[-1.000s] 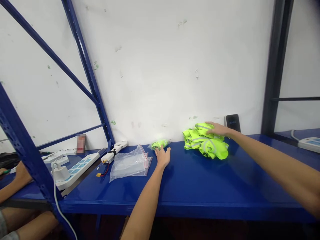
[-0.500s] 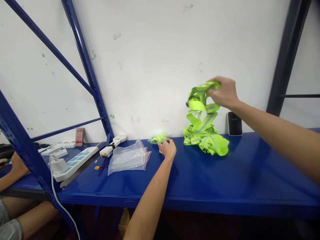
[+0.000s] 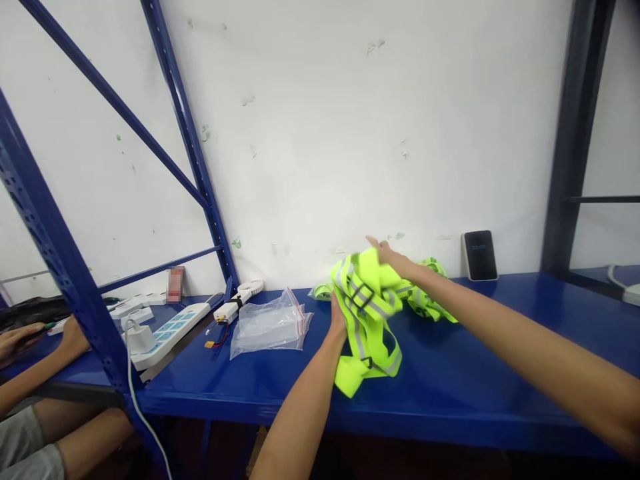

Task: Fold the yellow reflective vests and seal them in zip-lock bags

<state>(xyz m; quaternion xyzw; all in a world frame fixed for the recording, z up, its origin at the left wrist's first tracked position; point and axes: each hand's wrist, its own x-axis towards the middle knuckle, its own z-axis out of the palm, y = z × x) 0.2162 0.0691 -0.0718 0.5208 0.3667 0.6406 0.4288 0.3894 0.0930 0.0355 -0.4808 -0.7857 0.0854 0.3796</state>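
A neon yellow reflective strap vest [image 3: 367, 313] hangs in front of me over the blue table [image 3: 450, 387], its lower end lying on the surface. My right hand [image 3: 387, 255] grips its top edge, fingers mostly hidden in the fabric. My left hand [image 3: 339, 319] is tucked against the vest's left side, holding it, with the fingers hidden behind the fabric. More neon vests [image 3: 430, 297] lie piled behind, near the wall. A small bagged vest [image 3: 323, 291] sits left of them.
A stack of clear zip bags [image 3: 270, 325] lies to the left, beside a small white fan [image 3: 243, 299] and a white power strip [image 3: 167, 327]. A black device [image 3: 479, 255] leans on the wall. Blue rack posts [image 3: 60, 253] stand left; another person's arms [image 3: 35, 360] rest beyond.
My right hand lifted one vest from the pile and carried it left and toward me. My left hand left the small bagged vest and took the vest's side.
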